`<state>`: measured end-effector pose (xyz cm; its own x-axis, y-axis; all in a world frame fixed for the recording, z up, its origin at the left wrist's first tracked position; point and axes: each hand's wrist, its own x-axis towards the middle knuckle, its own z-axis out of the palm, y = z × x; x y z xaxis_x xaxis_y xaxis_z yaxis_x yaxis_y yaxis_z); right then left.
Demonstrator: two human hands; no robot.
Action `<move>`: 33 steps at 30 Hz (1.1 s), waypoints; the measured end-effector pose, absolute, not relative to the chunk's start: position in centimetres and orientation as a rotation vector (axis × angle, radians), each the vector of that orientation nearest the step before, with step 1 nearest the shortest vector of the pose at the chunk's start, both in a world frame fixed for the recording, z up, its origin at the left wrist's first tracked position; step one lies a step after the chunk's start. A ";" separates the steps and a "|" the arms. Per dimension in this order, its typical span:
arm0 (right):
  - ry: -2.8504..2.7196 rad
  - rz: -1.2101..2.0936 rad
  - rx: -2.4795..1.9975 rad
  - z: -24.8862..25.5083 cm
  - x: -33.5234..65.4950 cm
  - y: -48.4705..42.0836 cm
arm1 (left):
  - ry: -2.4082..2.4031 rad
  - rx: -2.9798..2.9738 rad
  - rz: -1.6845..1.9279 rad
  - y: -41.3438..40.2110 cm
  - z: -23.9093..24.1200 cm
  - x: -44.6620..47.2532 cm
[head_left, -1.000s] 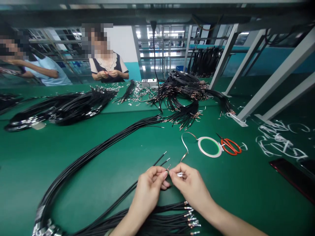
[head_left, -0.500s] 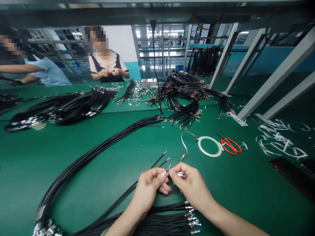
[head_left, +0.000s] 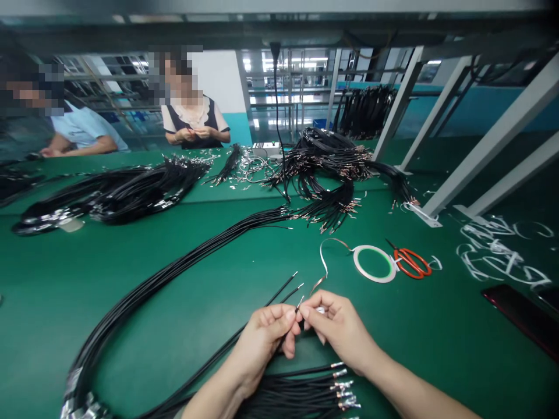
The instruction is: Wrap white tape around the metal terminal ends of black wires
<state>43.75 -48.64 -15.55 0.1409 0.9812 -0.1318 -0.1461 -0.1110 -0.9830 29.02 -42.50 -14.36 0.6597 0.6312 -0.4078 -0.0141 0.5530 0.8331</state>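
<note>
My left hand (head_left: 266,337) is closed in a pinch on a black cable (head_left: 299,302), just below its bare metal end. Fingertip to fingertip with it, my right hand (head_left: 338,326) pinches the end of a narrow copper-coloured tape strip (head_left: 324,262); a small white piece shows between its fingers. From there the strip curves back to a tape roll (head_left: 356,265) with a green inner ring. Two loose black cable ends (head_left: 290,291) point up beside my left hand. Under my forearms lies a bundle of black cables (head_left: 292,390) with shiny foil-wrapped ends. What the fingertips cover is hidden.
Orange-handled scissors (head_left: 413,265) lie beside the roll. White scraps (head_left: 498,256) and a dark phone-like slab (head_left: 519,320) are at right. A long cable bundle (head_left: 174,270) curves across the green table. Cable piles (head_left: 327,154) and two people sit beyond; grey posts (head_left: 480,134) stand right.
Both hands stay together at the cable tip, with only slight finger movement. The view has shifted a little. The co-worker at left has drawn an outstretched arm in.
</note>
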 end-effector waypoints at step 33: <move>-0.700 1.111 -1.243 -16.6 44.5 -47.6 | 0.836 1.153 0.518 -42.3 -15.6 28.9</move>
